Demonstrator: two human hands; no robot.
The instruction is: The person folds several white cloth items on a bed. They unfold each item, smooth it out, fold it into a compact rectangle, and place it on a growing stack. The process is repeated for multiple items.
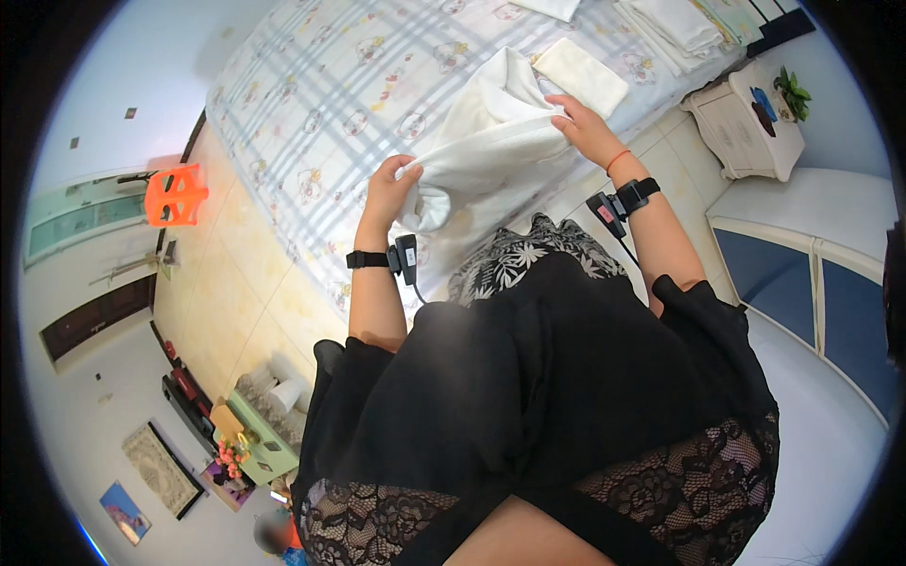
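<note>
A loose white cloth (500, 141) is stretched between my two hands over the near edge of the bed; whether it is a towel or a garment I cannot tell. My left hand (387, 191) pinches its left end between thumb and fingers, and part of the fabric bunches below that hand. At the other end, my right hand (587, 130) grips the cloth's upper right edge. The middle rises in a loose fold and rests on the bed. Just beyond my right hand lies a folded cream cloth (582, 77), close to the white one.
The bed (330, 85) has a checked, cartoon-printed sheet. Folded cloths (670, 28) are stacked at its far right. A white nightstand (741, 123) with a plant (793, 94) stands right, near a low cabinet (802, 274). An orange stool (176, 195) is on the left floor.
</note>
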